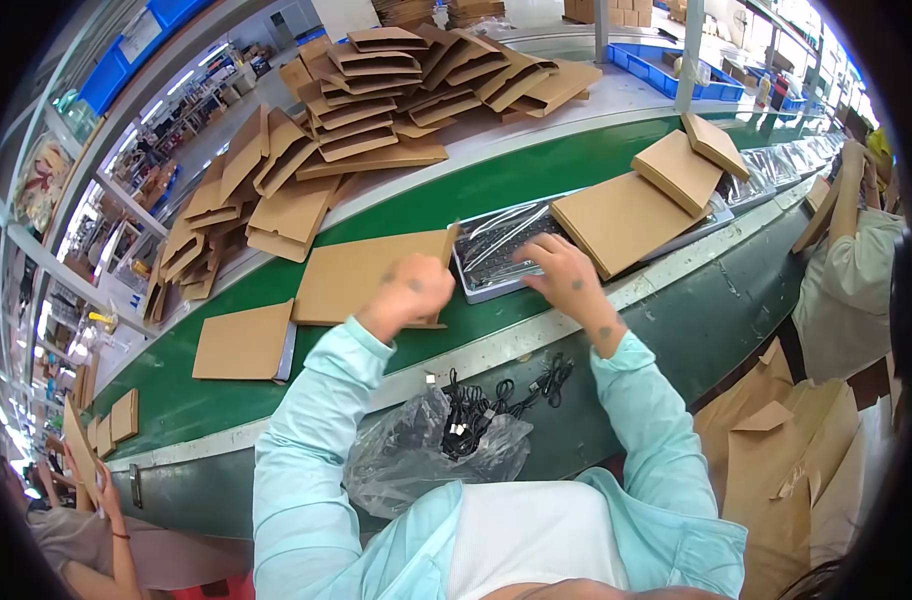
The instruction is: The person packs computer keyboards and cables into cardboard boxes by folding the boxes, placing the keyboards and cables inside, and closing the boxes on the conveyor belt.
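Keyboard (pixel 498 243) lies mid-frame beside a carton (pixel 351 275), likely for easy reach; right hand (pixel 568 280) above, fingers half-open; left hand (pixel 413 292) curled at carton, grip unclear.

Cables (pixel 466 420) before the conveyor (pixel 496 325)
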Demonstrator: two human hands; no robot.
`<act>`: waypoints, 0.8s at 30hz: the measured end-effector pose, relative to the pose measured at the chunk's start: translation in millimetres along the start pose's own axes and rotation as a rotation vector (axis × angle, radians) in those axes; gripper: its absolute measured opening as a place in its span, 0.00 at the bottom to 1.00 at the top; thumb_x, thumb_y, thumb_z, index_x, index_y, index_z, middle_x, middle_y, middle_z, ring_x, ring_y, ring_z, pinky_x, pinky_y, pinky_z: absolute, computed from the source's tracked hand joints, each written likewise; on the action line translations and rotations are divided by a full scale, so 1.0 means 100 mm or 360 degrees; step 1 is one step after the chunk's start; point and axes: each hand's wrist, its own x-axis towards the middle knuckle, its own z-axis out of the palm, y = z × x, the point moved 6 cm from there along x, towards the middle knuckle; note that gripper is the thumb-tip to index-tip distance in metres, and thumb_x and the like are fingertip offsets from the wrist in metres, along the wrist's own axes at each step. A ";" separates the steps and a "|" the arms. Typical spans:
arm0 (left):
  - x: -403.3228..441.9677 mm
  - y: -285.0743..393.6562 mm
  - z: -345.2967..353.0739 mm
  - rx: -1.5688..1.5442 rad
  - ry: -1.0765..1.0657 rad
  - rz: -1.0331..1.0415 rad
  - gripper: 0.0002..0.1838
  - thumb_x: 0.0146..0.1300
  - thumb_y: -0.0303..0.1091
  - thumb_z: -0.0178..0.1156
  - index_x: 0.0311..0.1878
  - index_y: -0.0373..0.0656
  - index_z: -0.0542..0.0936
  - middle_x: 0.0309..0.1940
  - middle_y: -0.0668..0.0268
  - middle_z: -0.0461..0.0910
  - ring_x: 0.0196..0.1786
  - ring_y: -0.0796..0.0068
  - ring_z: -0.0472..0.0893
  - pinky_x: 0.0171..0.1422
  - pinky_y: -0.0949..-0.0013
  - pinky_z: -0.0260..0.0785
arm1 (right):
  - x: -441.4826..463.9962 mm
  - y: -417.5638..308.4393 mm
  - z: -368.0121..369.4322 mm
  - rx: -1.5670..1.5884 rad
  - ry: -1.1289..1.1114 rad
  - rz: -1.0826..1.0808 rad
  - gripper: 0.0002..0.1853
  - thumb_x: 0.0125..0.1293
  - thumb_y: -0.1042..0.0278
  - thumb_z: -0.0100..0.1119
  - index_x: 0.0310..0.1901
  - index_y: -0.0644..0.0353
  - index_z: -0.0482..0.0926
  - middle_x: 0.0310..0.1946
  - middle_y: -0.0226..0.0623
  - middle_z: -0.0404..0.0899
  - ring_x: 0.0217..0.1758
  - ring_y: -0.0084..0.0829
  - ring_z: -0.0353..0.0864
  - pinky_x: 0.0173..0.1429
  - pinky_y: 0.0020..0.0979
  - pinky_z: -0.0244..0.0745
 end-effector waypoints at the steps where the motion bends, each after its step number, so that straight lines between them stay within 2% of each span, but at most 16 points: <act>1: 0.04 -0.21 0.19 -0.0325 -0.0040 -0.0055 0.18 0.65 0.44 0.57 0.34 0.36 0.83 0.23 0.53 0.81 0.24 0.55 0.81 0.33 0.56 0.75 | -0.10 0.15 0.02 -0.0077 -0.0033 0.0020 0.14 0.50 0.77 0.71 0.41 0.56 0.81 0.40 0.33 0.80 0.48 0.43 0.79 0.52 0.40 0.75; 4: 0.00 -0.62 0.58 -0.1588 -0.0079 -0.0322 0.16 0.67 0.40 0.54 0.29 0.38 0.81 0.17 0.62 0.78 0.18 0.67 0.80 0.24 0.64 0.72 | -0.24 0.48 0.16 -0.0189 -0.0098 0.0066 0.11 0.54 0.77 0.68 0.39 0.57 0.80 0.39 0.34 0.79 0.49 0.43 0.78 0.53 0.40 0.74; 5: 0.04 -0.76 0.83 -0.1641 -0.0069 -0.0469 0.18 0.68 0.43 0.54 0.29 0.39 0.80 0.17 0.67 0.76 0.16 0.75 0.76 0.19 0.69 0.66 | -0.25 0.52 0.19 -0.0158 -0.0122 0.0076 0.10 0.55 0.78 0.67 0.39 0.57 0.80 0.39 0.34 0.79 0.48 0.43 0.77 0.53 0.40 0.74; 8: 0.07 -0.73 0.73 -0.1637 0.0029 -0.0520 0.16 0.68 0.41 0.52 0.29 0.40 0.79 0.17 0.66 0.76 0.14 0.75 0.73 0.18 0.69 0.64 | -0.26 0.49 0.20 -0.0045 -0.0191 0.0067 0.07 0.57 0.80 0.64 0.37 0.58 0.79 0.37 0.35 0.78 0.47 0.42 0.77 0.53 0.40 0.74; 11: 0.07 -0.71 0.67 -0.1689 -0.0169 -0.0444 0.16 0.67 0.40 0.52 0.28 0.40 0.79 0.18 0.66 0.76 0.13 0.75 0.73 0.17 0.69 0.62 | -0.26 0.43 0.16 0.0042 -0.0228 0.0040 0.07 0.58 0.79 0.63 0.37 0.59 0.79 0.37 0.36 0.77 0.46 0.42 0.77 0.52 0.40 0.74; 14: 0.02 -0.73 0.65 -0.1691 -0.0161 -0.0459 0.17 0.68 0.40 0.51 0.28 0.39 0.78 0.17 0.65 0.76 0.13 0.75 0.72 0.16 0.70 0.61 | -0.26 0.38 0.17 0.0111 -0.0233 0.0016 0.06 0.58 0.79 0.63 0.37 0.59 0.79 0.37 0.36 0.77 0.46 0.42 0.77 0.52 0.39 0.74; 17: -0.02 -0.46 0.59 -0.1755 -0.0336 -0.0302 0.17 0.69 0.38 0.50 0.28 0.38 0.79 0.16 0.64 0.76 0.12 0.75 0.71 0.16 0.71 0.60 | -0.25 0.34 0.23 0.0190 -0.0194 -0.0005 0.05 0.58 0.78 0.63 0.37 0.59 0.79 0.38 0.36 0.77 0.46 0.41 0.76 0.53 0.38 0.73; 24: -0.04 -0.36 0.53 -0.1829 -0.0412 -0.0340 0.17 0.68 0.36 0.52 0.27 0.36 0.79 0.15 0.63 0.75 0.11 0.77 0.69 0.14 0.73 0.58 | -0.25 0.30 0.24 0.0317 -0.0264 -0.0007 0.05 0.60 0.79 0.62 0.38 0.61 0.79 0.38 0.38 0.78 0.47 0.42 0.77 0.53 0.40 0.74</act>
